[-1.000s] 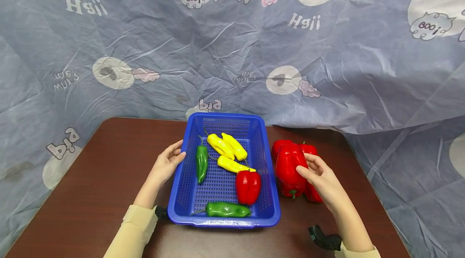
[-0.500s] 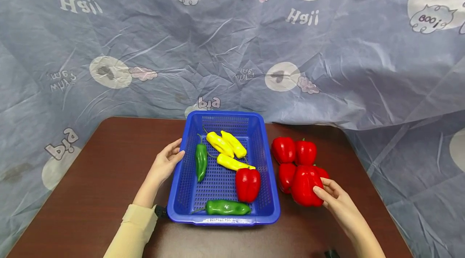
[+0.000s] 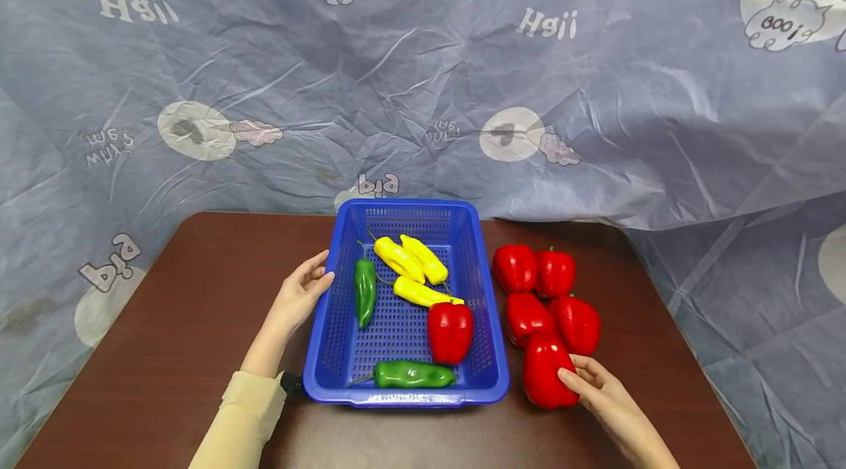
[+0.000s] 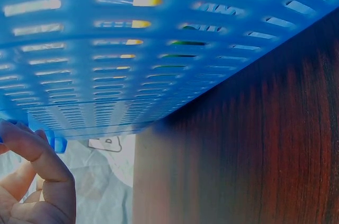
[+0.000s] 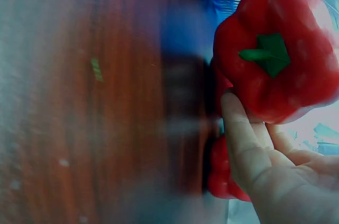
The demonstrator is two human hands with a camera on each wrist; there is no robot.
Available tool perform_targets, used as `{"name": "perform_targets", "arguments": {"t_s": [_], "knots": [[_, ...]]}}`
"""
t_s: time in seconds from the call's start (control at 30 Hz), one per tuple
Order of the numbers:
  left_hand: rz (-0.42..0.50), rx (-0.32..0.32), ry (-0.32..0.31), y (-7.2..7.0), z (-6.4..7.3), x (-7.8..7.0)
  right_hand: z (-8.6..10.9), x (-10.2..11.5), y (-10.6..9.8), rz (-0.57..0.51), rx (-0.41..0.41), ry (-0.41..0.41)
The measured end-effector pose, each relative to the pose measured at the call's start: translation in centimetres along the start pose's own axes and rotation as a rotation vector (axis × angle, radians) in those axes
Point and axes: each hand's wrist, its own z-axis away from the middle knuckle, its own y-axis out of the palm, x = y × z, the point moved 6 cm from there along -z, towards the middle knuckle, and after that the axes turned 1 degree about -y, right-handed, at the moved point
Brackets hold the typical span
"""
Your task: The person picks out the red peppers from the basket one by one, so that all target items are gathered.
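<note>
In the head view my right hand (image 3: 604,395) holds a red bell pepper (image 3: 548,373) between thumb and fingers, at the near end of a group of red bell peppers (image 3: 576,324). The right wrist view shows the held bell pepper (image 5: 307,23) from its green stem end, the fingers along its side. My left hand (image 3: 300,296) grips the left rim of a blue plastic basket (image 3: 317,340). Its curled fingers (image 4: 50,168) show at the rim in the left wrist view. Inside the basket lie yellow peppers (image 3: 423,293), green peppers (image 3: 415,375) and one red bell pepper (image 3: 450,332).
The basket stands mid-table on a dark brown wooden table (image 3: 198,322). Several red bell peppers sit close to its right side. A grey-blue printed cloth (image 3: 396,87) hangs behind the table's far edge.
My right hand has carried the red bell pepper from above the group toward the near side of the table, uncovering the other bell peppers. The left hand stays at the basket rim.
</note>
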Motion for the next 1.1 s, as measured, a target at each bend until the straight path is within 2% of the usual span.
{"name": "perform_targets", "arguments": {"t_s": [0.37, 0.9, 1.1], "knots": [[0.014, 0.001, -0.021, -0.2, -0.1, 0.3, 0.2, -1.0, 0.4, 0.071, -0.024, 0.029], [0.027, 0.001, -0.017, -0.1, -0.2, 0.4, -0.2, -1.9, 0.5, 0.072, -0.042, 0.087], [0.026, 0.000, -0.017, 0.0, -0.2, 0.3, -0.1, -2.1, 0.6, 0.100, -0.049, 0.084]]}}
